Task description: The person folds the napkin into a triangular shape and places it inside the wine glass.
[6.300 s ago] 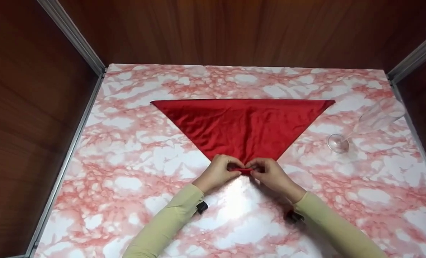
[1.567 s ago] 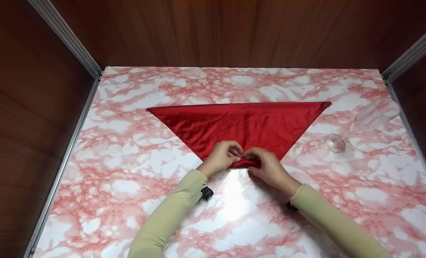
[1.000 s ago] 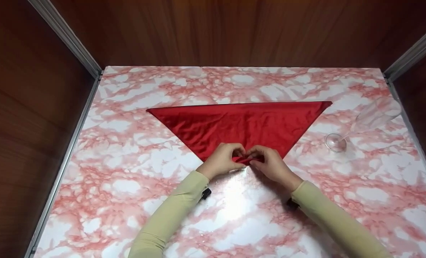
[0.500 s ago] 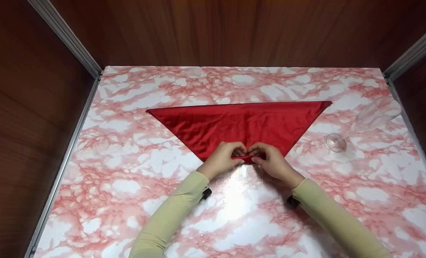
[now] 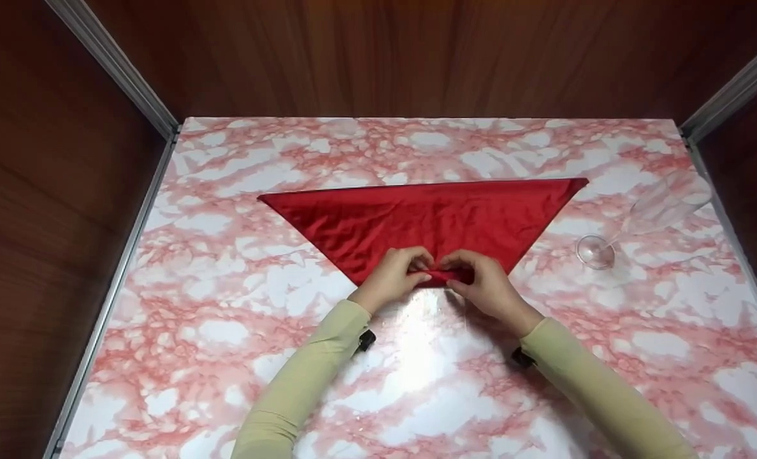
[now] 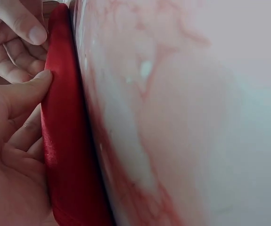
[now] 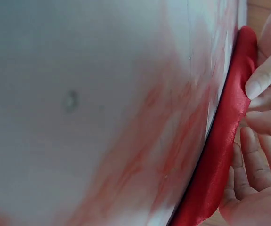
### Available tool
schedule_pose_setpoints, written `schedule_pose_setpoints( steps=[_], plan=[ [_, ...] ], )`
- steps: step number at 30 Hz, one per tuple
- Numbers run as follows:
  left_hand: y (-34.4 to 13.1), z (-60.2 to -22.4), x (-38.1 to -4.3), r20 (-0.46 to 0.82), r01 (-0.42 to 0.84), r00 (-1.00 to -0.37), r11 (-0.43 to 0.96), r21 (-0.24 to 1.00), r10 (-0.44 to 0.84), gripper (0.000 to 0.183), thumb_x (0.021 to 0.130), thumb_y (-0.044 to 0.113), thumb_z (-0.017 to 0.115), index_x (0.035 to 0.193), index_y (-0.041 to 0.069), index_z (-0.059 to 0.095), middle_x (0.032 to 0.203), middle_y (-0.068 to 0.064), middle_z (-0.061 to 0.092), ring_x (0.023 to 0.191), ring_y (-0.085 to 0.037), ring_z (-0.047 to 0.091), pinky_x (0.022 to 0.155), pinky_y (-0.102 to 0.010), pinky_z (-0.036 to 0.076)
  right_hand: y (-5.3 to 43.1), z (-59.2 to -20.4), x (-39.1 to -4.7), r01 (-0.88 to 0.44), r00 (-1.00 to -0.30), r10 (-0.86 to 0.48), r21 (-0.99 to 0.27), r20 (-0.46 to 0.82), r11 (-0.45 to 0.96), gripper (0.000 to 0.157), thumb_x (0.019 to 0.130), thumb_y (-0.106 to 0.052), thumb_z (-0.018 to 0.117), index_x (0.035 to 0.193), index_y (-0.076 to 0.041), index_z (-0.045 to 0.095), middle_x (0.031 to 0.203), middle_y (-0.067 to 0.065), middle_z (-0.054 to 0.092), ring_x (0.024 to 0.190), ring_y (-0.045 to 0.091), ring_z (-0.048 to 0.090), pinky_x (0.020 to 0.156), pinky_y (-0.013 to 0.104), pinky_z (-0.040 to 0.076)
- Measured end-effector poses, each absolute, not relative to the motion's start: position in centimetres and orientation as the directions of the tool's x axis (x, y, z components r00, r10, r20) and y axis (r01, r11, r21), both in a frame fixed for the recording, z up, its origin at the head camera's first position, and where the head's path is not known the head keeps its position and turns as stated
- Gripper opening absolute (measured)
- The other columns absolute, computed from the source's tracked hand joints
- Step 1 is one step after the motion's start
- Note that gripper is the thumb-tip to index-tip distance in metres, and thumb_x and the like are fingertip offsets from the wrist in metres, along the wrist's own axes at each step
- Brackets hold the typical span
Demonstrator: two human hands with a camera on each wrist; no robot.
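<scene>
The red cloth lies on the marbled table, its near edge rolled and pinched by the left hand and right hand, while the wider far portion lies flat, unrolled, apparently the larger share outstanding.

A glossy red cloth, lightly wrinkled and dark along its hem, is lying spread on the marbled table as a truncated triangle. Its long edge is facing the table's far side; its short, rolled edge is facing the near side, and the left hand and right hand are gripping this roll.
</scene>
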State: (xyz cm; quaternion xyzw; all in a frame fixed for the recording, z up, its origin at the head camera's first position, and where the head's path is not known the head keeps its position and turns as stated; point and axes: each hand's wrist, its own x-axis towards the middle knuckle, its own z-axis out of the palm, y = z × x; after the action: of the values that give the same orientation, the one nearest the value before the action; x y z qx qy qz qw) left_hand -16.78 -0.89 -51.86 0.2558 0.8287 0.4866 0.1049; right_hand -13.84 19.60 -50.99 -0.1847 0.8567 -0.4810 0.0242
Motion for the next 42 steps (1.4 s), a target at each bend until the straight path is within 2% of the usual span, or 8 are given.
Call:
schedule_pose_setpoints(
  steps=[7, 18, 23, 29, 37, 42],
  plan=[
    [-1.0, -51.9, -17.2, 0.041, 0.257, -0.852, 0.348, 0.901, 0.522, 0.016, 0.085, 0.002, 0.070, 0.101, 0.001, 0.066, 0.094, -0.007, 0.068, 0.084, -0.012, 0.065, 0.076, -0.021, 0.051, 19.6, -51.2, -14.2, -0.281, -0.930, -0.352, -0.822, 0.106, 0.495, 0.034, 0.075, 0.009, 0.074, 0.106, -0.005, 0.069, 0.102, 0.004, 0.068, 0.097, 0.019, 0.062, 0.085, 0.038, 0.049],
    [-1.1, -51.7, -17.3, 0.048, 0.279, -0.855, 0.380, 0.882, 0.516, 0.015, 0.086, 0.007, 0.071, 0.100, 0.002, 0.067, 0.093, -0.006, 0.068, 0.085, -0.012, 0.064, 0.076, -0.022, 0.050, 19.6, -51.3, -14.8, -0.265, -0.925, -0.371, -0.843, 0.085, 0.468, 0.028, 0.081, 0.010, 0.070, 0.105, -0.004, 0.069, 0.100, 0.007, 0.070, 0.095, 0.021, 0.064, 0.083, 0.040, 0.051],
    [-1.1, -51.8, -17.1, 0.060, 0.295, -0.848, 0.374, 0.879, 0.527, 0.024, 0.080, 0.010, 0.078, 0.100, 0.001, 0.067, 0.094, -0.007, 0.069, 0.087, -0.015, 0.065, 0.078, -0.023, 0.051, 19.7, -51.4, -15.1, -0.267, -0.923, -0.375, -0.845, 0.086, 0.464, 0.026, 0.082, 0.009, 0.068, 0.104, -0.004, 0.069, 0.100, 0.008, 0.069, 0.093, 0.021, 0.065, 0.080, 0.038, 0.052],
    [-1.2, -51.7, -17.1, 0.084, 0.303, -0.840, 0.337, 0.891, 0.536, 0.030, 0.074, 0.001, 0.081, 0.101, 0.002, 0.067, 0.097, -0.007, 0.069, 0.090, -0.017, 0.065, 0.081, -0.026, 0.051, 19.8, -51.4, -15.4, -0.243, -0.928, -0.367, -0.851, 0.064, 0.466, 0.024, 0.083, 0.009, 0.068, 0.104, -0.004, 0.069, 0.098, 0.009, 0.068, 0.089, 0.020, 0.065, 0.078, 0.035, 0.053],
    [-1.2, -51.8, -17.2, 0.113, 0.306, -0.847, 0.302, 0.903, 0.519, 0.023, 0.078, -0.006, 0.075, 0.099, 0.001, 0.067, 0.095, -0.008, 0.069, 0.087, -0.016, 0.065, 0.078, -0.027, 0.052, 20.0, -51.3, -16.1, -0.180, -0.920, -0.391, -0.893, 0.005, 0.412, 0.023, 0.085, 0.010, 0.064, 0.107, 0.002, 0.065, 0.099, 0.013, 0.067, 0.092, 0.027, 0.063, 0.078, 0.028, 0.051],
    [-1.1, -51.8, -17.3, 0.119, 0.307, -0.859, 0.315, 0.898, 0.497, 0.019, 0.081, -0.005, 0.072, 0.098, -0.001, 0.067, 0.094, -0.008, 0.069, 0.087, -0.014, 0.065, 0.079, -0.026, 0.052, 19.9, -51.3, -16.2, -0.185, -0.924, -0.383, -0.893, 0.015, 0.411, 0.023, 0.085, 0.010, 0.064, 0.107, 0.002, 0.065, 0.099, 0.014, 0.067, 0.093, 0.027, 0.063, 0.080, 0.031, 0.051]
  ],
)
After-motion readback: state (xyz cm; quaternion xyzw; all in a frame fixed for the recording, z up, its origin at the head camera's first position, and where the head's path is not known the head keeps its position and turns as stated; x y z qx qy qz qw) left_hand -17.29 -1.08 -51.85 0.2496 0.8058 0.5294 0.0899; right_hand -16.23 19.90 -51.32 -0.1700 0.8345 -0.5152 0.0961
